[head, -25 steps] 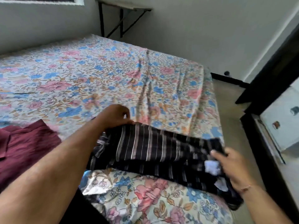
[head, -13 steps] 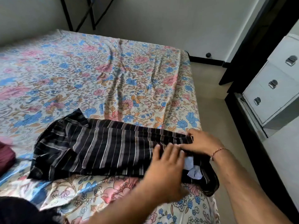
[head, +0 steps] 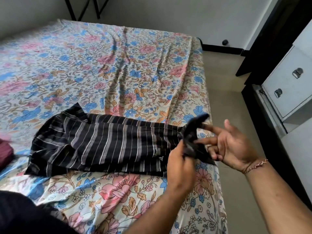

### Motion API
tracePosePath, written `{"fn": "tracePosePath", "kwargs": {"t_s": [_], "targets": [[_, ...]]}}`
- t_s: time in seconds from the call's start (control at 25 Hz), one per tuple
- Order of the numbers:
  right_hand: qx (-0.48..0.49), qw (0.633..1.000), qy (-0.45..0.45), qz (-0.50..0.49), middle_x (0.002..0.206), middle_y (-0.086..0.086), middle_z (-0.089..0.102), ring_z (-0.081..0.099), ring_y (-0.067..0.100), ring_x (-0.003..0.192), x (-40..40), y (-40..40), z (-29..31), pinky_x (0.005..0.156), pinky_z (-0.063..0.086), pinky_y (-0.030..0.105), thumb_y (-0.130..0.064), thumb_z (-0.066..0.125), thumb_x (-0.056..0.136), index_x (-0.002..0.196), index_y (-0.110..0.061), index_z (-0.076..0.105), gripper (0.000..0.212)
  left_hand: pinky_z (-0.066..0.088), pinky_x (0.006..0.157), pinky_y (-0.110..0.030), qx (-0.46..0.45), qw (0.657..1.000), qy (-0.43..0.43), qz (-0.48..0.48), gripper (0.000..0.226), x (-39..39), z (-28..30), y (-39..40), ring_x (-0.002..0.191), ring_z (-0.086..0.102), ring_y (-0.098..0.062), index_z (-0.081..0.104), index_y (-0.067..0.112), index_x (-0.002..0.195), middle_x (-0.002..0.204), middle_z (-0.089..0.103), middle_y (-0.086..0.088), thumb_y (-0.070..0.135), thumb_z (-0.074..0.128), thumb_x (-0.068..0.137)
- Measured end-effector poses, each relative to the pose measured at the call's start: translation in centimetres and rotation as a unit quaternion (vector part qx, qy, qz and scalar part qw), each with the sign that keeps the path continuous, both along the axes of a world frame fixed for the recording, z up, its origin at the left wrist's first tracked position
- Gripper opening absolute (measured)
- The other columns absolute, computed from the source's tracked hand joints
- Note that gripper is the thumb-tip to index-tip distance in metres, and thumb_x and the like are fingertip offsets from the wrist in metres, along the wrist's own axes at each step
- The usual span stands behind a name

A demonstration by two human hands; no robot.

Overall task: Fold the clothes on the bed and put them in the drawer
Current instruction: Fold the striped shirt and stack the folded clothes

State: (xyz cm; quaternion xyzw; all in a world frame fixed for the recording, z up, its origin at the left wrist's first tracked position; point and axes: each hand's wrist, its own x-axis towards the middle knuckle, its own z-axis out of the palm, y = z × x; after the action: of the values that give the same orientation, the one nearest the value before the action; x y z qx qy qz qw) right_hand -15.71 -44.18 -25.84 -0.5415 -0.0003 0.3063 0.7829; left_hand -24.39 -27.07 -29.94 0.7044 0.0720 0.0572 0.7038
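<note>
The head view looks down on a black striped garment [head: 108,142], dark with thin pale stripes, lying stretched across the near part of the bed [head: 118,65]; most of it rests flat on the floral sheet [head: 138,78], its left end rumpled and spread, its right end gathered and lifted off the mattress near the bed's right edge. The left hand [head: 179,166] is closed around that gathered end from below, fingers curled into the cloth; the right hand [head: 231,146] sits just beside it with palm facing the camera and fingers spread loosely, the dark fabric draped over and between its fingers [head: 211,128]; whether it truly pinches the cloth cannot be told, since the fabric there is blurred. A thin bracelet [head: 255,165] circles the right wrist. At the far left edge a maroon garment [head: 5,152] lies on the sheet, well apart from the striped one and mostly cut off by the frame. Beyond the bed's right side runs a strip of beige floor [head: 226,92]; past that stands a white chest of drawers [head: 290,85] with metal handles, its drawers closed, set against a dark frame. Black table legs [head: 81,7] show by the grey wall at the top left.
</note>
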Motion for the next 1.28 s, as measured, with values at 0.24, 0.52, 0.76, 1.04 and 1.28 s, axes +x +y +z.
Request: {"fn": "tracePosePath", "kwargs": {"t_s": [0.24,0.52,0.76,1.04,1.28], "targets": [[-0.226,0.93,-0.189,-0.218,0.102,0.002,0.074,0.066,0.035,0.09,-1.9,6.8,-1.2,0.072,0.058,0.042,-0.03,0.047,0.107,0.116,-0.018,0.068,0.026,0.053,0.1,-0.05,-0.495,0.843,0.137,0.16,0.047,0.2,1.6,4.6,0.101,0.072,-0.039,0.072,0.007,0.118,0.114,0.075,-0.026,0.029,0.03,0.112],[-0.558,0.687,-0.466,-0.011,0.164,-0.002,0.036,0.028,0.021,0.151,-3.3,14.5,-4.1,0.123,0.026,0.046,-0.058,0.035,0.096,0.151,-0.036,0.048,0.061,0.051,0.106,-0.043,-0.422,0.887,0.104,0.154,0.043,-1.7,2.0,5.6,0.126,0.066,-0.028,0.065,0.011,0.134,0.132,0.07,-0.016,0.025,0.034,0.108],[-0.603,0.679,-0.41,0.082,0.169,-0.004,0.022,0.011,0.021,0.156,-2.2,17.2,-3.2,0.125,0.026,0.048,-0.024,0.058,0.096,0.155,-0.025,0.043,0.061,0.021,0.129,-0.042,0.19,0.936,-0.286,0.075,0.082,-6.8,4.4,6.7,0.16,0.017,-0.028,0.019,-0.003,0.158,0.171,0.017,-0.018,0.003,0.058,0.087],[-0.268,0.916,-0.158,-0.252,0.151,0.006,0.049,0.054,0.021,0.131,-3.1,13.9,-3.5,0.112,0.046,0.048,-0.015,0.057,0.096,0.14,-0.036,0.048,0.049,0.035,0.123,-0.041,0.178,0.979,-0.098,-0.009,0.057,-0.6,0.9,7.0,0.15,0.036,-0.009,0.037,0.02,0.158,0.161,0.042,0.004,0.031,0.052,0.104],[-0.026,0.975,0.019,-0.221,0.112,0.014,0.077,0.07,0.025,0.098,-4.2,14.5,-0.7,0.083,0.053,0.042,-0.028,0.043,0.108,0.127,-0.02,0.063,0.029,0.054,0.106,-0.039,0.216,0.97,0.105,0.039,0.068,2.6,1.9,8.6,0.119,0.065,-0.011,0.048,0.027,0.148,0.126,0.069,0.006,0.024,0.072,0.085]]}}
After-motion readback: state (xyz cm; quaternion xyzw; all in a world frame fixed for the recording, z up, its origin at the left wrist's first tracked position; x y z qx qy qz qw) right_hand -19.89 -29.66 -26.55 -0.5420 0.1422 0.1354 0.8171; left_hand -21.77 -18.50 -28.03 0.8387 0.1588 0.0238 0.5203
